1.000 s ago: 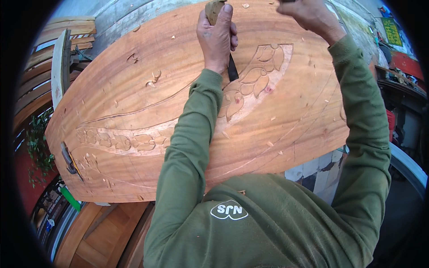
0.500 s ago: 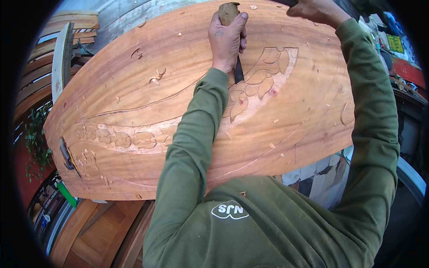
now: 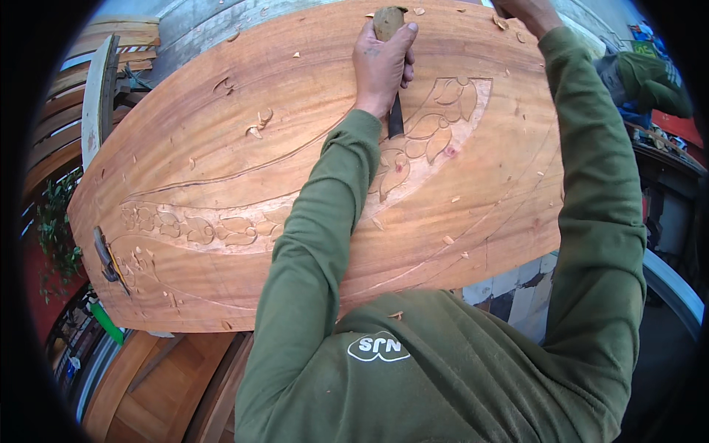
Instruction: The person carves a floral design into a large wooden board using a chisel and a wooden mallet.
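My left hand (image 3: pixel 380 70) grips the tan wooden handle of a chisel (image 3: pixel 395 118), its dark blade standing on the carved leaf band of a large curved reddish wooden board (image 3: pixel 480 199). The band has shallow leaf outlines and lighter cut-away ground. Up at the top edge, right of the chisel, my right hand (image 3: pixel 528 13) is closed around a dark object, mostly cut off from view. Loose wood shavings (image 3: pixel 258 124) lie on the board. A dark tool with some yellow (image 3: pixel 111 262) rests near the board's left end.
Stacked planks (image 3: pixel 63 118) and a leafy plant (image 3: pixel 55 244) are at the left, wooden panels (image 3: pixel 170 380) below the board. At the upper right, another person in green clothing (image 3: pixel 642 85) shows partly beside a cluttered shelf (image 3: pixel 665 144).
My right hand has shifted upward and left since half a second ago. My left hand has moved slightly right over the second. More of the other person has appeared at upper right.
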### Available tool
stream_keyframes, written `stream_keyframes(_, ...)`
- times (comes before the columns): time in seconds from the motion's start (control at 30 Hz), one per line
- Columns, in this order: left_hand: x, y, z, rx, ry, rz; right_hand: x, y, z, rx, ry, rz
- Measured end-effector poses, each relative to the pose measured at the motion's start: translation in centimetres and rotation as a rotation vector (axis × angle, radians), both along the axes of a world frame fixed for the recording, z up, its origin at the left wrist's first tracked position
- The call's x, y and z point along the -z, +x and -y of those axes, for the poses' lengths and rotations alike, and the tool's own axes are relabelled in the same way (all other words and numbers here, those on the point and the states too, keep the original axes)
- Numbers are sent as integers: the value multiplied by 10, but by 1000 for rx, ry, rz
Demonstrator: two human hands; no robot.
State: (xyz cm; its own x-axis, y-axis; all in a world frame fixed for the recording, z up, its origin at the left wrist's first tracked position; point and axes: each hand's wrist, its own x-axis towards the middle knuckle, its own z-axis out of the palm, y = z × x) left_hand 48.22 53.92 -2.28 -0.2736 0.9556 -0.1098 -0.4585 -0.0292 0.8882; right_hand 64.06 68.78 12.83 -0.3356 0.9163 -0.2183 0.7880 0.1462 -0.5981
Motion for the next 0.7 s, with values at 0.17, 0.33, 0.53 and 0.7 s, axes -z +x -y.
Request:
stream_keyframes(0.17,4,-2,5,15,-55,-33,-22,-15,14,-624,157,576)
stream_keyframes(0.33,0,7,-1,30,-15,-13,15,14,-4,-168,355,-131)
stream_keyframes(0.53,6,-5,6,21,-54,-90,-24,-13,8,-503,99,473)
stream_keyframes(0.7,3,1,4,36,-77,-76,-7,-13,26,-373,197,403)
